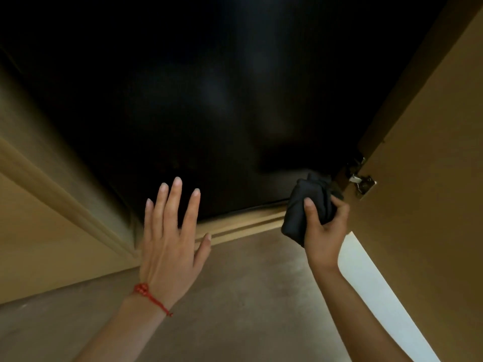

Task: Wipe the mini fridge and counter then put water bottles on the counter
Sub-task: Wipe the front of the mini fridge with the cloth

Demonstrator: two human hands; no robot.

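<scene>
The black mini fridge (209, 113) fills the upper middle of the head view, set inside a wooden cabinet, its glossy front dark and hard to make out. My right hand (324, 231) grips a bunched black cloth (308, 205) at the fridge's lower right corner, close to the cabinet hinge. My left hand (170, 236) is held flat with fingers spread in front of the fridge's lower left part; whether it touches the surface I cannot tell. A red string bracelet sits on the left wrist. No water bottles or counter top are in sight.
An open wooden cabinet door (431, 178) stands at the right with a metal hinge (362, 182). A wooden base ledge (243, 226) runs under the fridge. The cabinet side panel (52, 205) is at the left. Brownish floor (235, 296) lies below.
</scene>
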